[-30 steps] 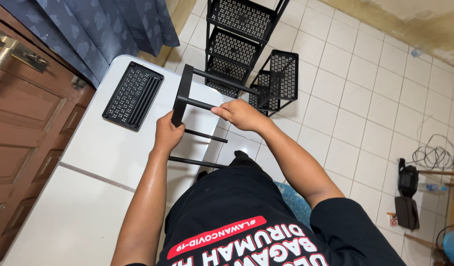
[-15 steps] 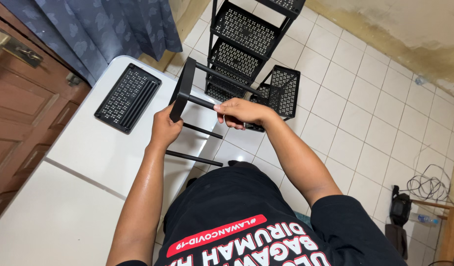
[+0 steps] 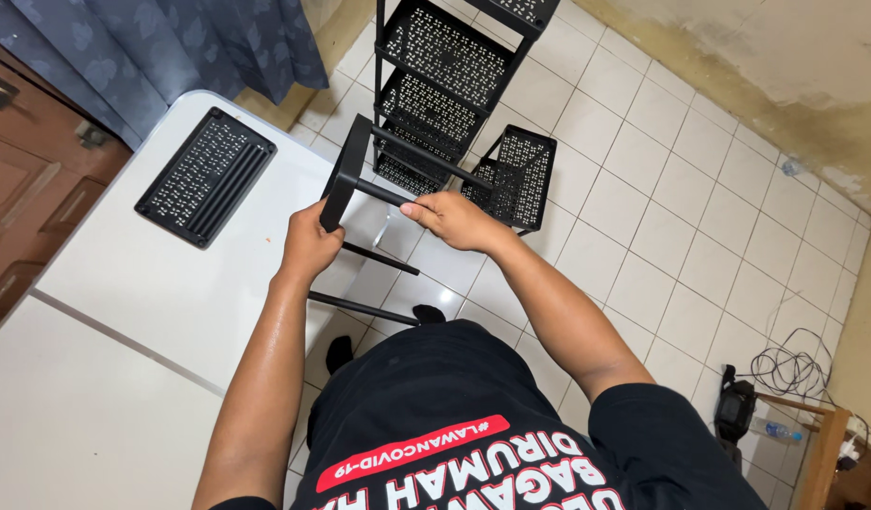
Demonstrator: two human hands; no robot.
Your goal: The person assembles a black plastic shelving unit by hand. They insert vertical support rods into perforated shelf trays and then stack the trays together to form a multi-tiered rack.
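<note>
Left hand (image 3: 308,247) closed around the lower end of a black end frame (image 3: 344,179) held on edge over the corner of the white table (image 3: 133,283); right hand (image 3: 454,219) fingers wrapped around one black rod (image 3: 379,194). Frame's long axis runs up and away from the person, slightly tilted; four rods counted, all jutting sideways from it toward the right, roughly parallel. One perforated black tray (image 3: 204,176) lies flat on the table; one tall shelf rack (image 3: 449,66) and one small loose basket (image 3: 515,175) stand on the tiled floor (image 3: 681,236).
</note>
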